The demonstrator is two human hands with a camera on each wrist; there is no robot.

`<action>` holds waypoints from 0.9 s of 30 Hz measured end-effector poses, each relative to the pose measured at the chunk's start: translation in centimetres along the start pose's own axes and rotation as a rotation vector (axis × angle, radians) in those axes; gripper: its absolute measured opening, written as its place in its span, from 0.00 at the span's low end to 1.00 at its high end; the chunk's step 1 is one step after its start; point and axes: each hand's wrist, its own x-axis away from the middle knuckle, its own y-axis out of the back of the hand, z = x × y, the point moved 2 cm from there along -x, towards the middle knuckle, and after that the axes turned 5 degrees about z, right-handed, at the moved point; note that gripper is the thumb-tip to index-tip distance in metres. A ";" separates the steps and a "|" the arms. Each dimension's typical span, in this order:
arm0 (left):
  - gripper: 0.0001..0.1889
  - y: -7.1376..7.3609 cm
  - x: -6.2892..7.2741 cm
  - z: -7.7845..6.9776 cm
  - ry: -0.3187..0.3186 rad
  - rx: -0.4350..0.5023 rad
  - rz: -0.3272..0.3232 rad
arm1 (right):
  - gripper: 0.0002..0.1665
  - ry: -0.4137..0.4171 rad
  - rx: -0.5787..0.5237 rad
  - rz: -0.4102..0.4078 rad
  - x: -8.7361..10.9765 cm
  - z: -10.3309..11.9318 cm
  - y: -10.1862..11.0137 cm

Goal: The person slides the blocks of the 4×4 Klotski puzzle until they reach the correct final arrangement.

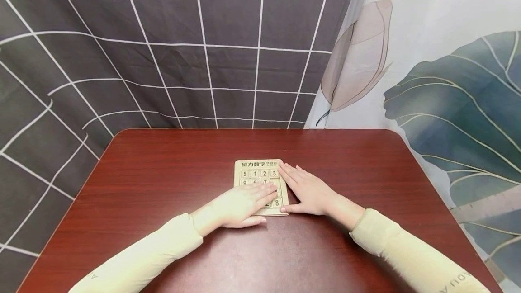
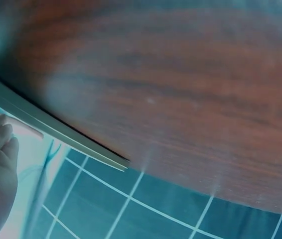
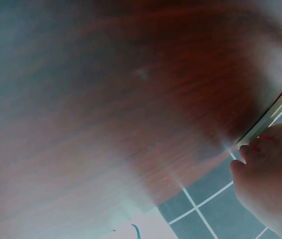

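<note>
**Two hands on a number puzzle board**

A cream square puzzle board [image 1: 237, 176] with numbered tiles lies flat near the middle of a reddish-brown table [image 1: 175, 166]. Its top row reads 5, 1, 2, 3; the tile marked 8 [image 1: 277, 203] shows at the lower right.

The left hand [image 1: 243, 201] reaches in from the lower left, palm down, and covers much of the lower tiles. Its fingers are straight, lie close together and point toward the board's right side; the thumb stands apart from them, below the board's near edge.

The right hand [image 1: 311, 192] comes in from the right. Its fingers extend to the board's upper right edge, while the thumb stretches to the lower right corner, leaving a wide angle between them along that side.

Both forearms slant inward in pale yellow sleeves [image 1: 407, 248], meeting the board from opposite sides. Beyond the table hang a dark cloth with a white grid [image 1: 232, 8] and, to the right, a pale cloth printed with large leaves [image 1: 460, 112].
</note>
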 end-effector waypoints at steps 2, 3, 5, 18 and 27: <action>0.37 0.0 -0.3 0.6 0.020 -0.003 0.001 | 0.66 0.000 0.000 0.000 0.1 0.0 0.0; 0.37 0.0 -0.4 0.9 0.035 -0.007 0.004 | 0.66 -0.001 0.000 0.000 0.2 0.0 0.0; 0.37 0.0 -0.7 1.7 0.072 -0.014 0.008 | 0.66 -0.003 0.001 0.000 0.2 0.0 0.0; 0.37 -0.3 -2.3 3.7 0.130 0.059 0.050 | 0.65 -0.016 -0.006 0.014 0.2 0.4 0.1; 0.36 0.1 -1.9 3.0 0.099 0.049 0.036 | 0.65 -0.017 0.002 0.016 0.1 0.1 0.1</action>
